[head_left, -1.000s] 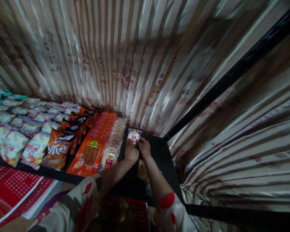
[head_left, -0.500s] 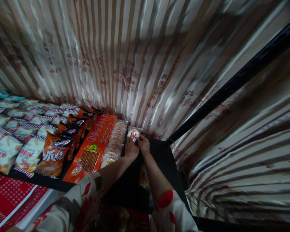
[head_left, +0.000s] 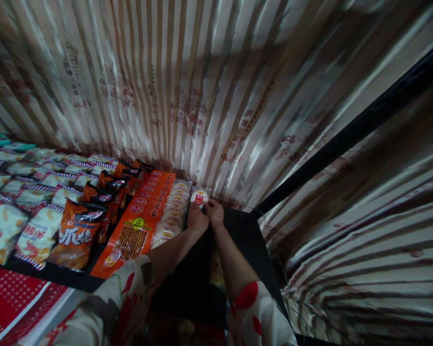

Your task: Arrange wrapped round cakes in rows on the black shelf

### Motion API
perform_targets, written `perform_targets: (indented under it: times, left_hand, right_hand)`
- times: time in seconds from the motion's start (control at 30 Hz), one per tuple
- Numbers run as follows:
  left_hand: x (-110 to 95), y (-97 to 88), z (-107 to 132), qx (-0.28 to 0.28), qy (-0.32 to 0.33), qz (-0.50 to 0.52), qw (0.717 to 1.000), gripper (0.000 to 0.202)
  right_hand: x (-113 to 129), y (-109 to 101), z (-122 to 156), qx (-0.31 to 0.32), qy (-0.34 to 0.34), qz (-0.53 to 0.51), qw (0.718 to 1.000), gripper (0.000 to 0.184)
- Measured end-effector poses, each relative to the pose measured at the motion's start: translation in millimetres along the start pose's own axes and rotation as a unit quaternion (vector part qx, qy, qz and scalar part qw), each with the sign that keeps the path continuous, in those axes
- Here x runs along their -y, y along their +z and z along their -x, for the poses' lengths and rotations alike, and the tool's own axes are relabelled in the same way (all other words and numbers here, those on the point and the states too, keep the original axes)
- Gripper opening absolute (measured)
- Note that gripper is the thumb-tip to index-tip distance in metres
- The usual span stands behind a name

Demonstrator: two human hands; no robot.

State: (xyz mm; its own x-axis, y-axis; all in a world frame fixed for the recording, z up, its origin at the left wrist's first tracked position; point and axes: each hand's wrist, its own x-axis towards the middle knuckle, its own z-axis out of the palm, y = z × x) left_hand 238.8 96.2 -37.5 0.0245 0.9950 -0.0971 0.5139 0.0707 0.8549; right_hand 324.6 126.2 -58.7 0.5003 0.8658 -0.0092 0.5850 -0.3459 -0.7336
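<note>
White snack bags (head_left: 41,233) lie at left of the frame, then orange-and-black bags (head_left: 77,235), flat orange packets (head_left: 133,240) and a row of wrapped crackers (head_left: 172,211). Beside that row, mid-frame, the left hand (head_left: 197,220) and right hand (head_left: 214,213) pinch a white packet (head_left: 199,197) by its lower edge.

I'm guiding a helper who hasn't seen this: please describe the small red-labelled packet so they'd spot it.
Find the striped curtain, then the black table below it. Right of the long orange bag lies an overlapping row of clear packets; just right of its far end is the small packet. Unlike them, it sits outside the row, red label showing plainly.
</note>
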Motion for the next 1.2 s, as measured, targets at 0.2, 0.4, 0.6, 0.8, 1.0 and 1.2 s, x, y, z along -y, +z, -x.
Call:
perform_targets:
  times: [0.2, 0.4, 0.6, 0.8, 1.0, 1.2]
  left_hand:
    - [1.2, -0.9, -6.4, 0.005, 0.005, -0.037, 0.999, 0.051]
    - [1.4, -1.2, -5.1, 0.009, 0.003, -0.054, 0.998, 0.048]
    - [1.9, -1.2, -5.4, -0.006, 0.016, -0.065, 0.998, 0.045]
    - [1.9, -3.1, -7.1, -0.012, 0.02, -0.064, 0.998, 0.041]
    - [-2.2, -6.9, -3.3, 0.003, 0.014, -0.081, 0.997, 0.044]
    - [-0.9, -7.7, -5.3, 0.015, 0.02, -0.087, 0.996, 0.044]
  right_hand:
    - [4.3, 3.2, -0.4, -0.026, -0.004, 0.016, 1.0, 0.016]
    - [-4.1, 7.9, 1.4, -0.067, -0.031, -0.035, 0.997, 0.018]
    - [-11.4, 13.6, 0.8, -0.109, -0.069, -0.079, 0.988, 0.021]
    - [-13.4, 14.9, -2.6, -0.079, -0.103, -0.085, 0.988, 0.021]
    - [-17.5, 14.0, 3.6, -0.093, -0.128, -0.064, 0.985, 0.027]
    - [-13.9, 13.6, 8.1, -0.076, -0.124, -0.06, 0.988, 0.032]
